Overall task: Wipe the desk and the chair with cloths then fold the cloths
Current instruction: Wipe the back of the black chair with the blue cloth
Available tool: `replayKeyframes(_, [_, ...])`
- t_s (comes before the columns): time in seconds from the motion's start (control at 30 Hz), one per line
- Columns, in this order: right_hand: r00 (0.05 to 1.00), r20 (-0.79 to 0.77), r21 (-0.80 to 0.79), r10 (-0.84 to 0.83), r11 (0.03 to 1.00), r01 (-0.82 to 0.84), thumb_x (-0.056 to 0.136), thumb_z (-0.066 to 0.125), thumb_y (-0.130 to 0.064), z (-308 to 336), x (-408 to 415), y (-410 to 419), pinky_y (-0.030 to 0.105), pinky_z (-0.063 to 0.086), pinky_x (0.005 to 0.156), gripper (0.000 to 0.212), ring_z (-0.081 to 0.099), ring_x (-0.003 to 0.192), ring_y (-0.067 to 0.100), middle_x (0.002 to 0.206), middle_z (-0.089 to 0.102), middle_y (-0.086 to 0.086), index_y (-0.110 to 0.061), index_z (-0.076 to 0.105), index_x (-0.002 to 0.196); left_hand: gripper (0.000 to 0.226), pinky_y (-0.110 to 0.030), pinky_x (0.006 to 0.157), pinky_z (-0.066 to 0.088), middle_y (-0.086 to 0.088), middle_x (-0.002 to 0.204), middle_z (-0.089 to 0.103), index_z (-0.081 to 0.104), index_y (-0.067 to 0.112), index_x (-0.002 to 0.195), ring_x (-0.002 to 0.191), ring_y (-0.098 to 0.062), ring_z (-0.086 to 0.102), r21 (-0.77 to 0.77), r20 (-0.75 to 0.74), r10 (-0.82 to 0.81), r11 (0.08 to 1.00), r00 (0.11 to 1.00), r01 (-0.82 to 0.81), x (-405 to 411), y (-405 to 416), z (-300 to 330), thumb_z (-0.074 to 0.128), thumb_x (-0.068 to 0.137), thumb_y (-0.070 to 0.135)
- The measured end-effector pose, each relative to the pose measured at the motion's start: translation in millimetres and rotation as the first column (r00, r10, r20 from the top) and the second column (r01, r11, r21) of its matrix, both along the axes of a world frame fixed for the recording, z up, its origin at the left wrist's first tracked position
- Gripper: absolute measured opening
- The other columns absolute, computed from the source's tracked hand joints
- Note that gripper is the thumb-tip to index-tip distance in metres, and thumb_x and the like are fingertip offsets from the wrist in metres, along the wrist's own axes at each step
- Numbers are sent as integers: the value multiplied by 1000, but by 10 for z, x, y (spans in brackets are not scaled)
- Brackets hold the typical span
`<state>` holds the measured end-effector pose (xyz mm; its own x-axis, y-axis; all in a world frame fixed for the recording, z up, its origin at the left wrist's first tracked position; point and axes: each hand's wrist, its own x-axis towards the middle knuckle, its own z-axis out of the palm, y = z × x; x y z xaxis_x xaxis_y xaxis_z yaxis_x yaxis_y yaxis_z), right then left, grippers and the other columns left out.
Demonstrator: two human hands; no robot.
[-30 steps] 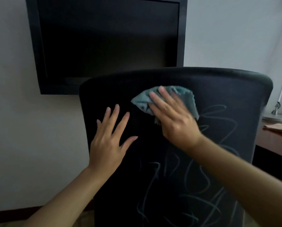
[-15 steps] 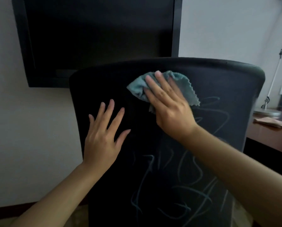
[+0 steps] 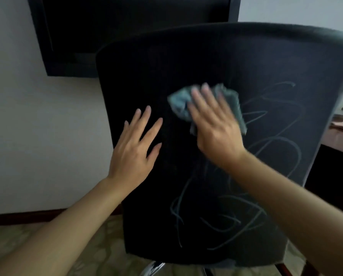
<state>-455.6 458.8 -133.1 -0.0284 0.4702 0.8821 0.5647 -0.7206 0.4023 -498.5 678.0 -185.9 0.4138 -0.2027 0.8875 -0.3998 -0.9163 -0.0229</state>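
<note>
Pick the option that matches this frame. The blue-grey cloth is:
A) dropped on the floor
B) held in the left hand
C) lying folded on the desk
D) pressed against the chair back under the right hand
D: the right hand lies flat over the cloth on the dark chair back, while the left hand rests bare on the chair beside it.

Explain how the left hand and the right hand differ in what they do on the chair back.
The left hand lies bare and flat on the chair back, fingers spread; the right hand presses a blue-grey cloth against it. The left hand looks sharp, the right hand is blurred. The left hand sits nearer the chair's left edge, the right hand nearer the chalk-like scribbles. Both rest palm-down on the chair.
</note>
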Motion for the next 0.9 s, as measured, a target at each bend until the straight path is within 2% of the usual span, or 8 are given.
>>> replayKeyframes(0.1, [998,64,72,11,997,-15,96,47,6,229,43,149,54,32,115,36,40,139,40,144,49,20,5,60,129,59,-54,120,26,-9,165,20,40,15,151,153,-27,16,-31,-24,-5,1000,1000,5,-11,-33,-147,62,97,23])
replayKeyframes(0.23, [995,-41,27,90,996,-89,96,48,4,-472,70,239,46,33,115,36,39,141,36,145,49,17,3,60,130,60,-56,118,31,-9,164,22,40,13,151,153,-26,17,-76,-38,-1,997,999,-2,13,-48,-282,63,96,20])
replayKeyframes(0.4, [942,-326,-257,80,951,-170,103,41,-4,-1799,-93,149,40,46,104,35,33,145,27,151,44,13,2,57,134,63,-56,115,35,-9,164,22,37,14,152,153,-26,17,-49,-77,-7,999,997,3,-33,2,-521,63,96,19])
replayKeyframes(0.5, [923,-385,-379,18,909,-176,108,28,-7,-1995,-164,41,43,43,108,40,31,146,29,152,41,14,1,56,135,61,-57,114,36,-10,164,23,39,14,152,152,-28,19,0,-93,3,1000,996,-3,-65,60,-641,63,96,21])
replayKeyframes(0.63, [970,-229,-132,87,984,-120,94,45,6,-1196,-63,78,49,28,118,42,34,143,36,148,43,19,2,55,134,63,-56,117,32,-11,164,22,38,14,152,152,-29,18,16,-90,7,1000,996,-6,-46,89,-734,66,95,19])
replayKeyframes(0.73, [998,-37,30,44,999,-43,90,48,12,-391,64,147,54,29,116,41,41,137,43,142,49,24,6,59,129,59,-55,119,28,-12,163,24,41,13,151,152,-29,18,-4,-59,-18,1000,998,18,-11,85,-770,64,97,19])
replayKeyframes(0.8, [999,28,67,43,997,-44,93,50,10,-282,123,203,53,34,114,35,44,135,42,140,53,21,5,62,126,57,-55,119,28,-13,162,26,42,12,150,152,-30,19,-11,-42,-27,1000,999,27,25,105,-810,64,98,19])
replayKeyframes(0.9, [996,-11,55,91,994,-90,93,50,8,-732,128,272,45,38,112,37,43,138,36,142,52,17,2,63,126,54,-54,119,28,-13,161,29,44,10,148,151,-30,22,-34,-12,-39,999,999,39,100,133,-871,64,98,18])
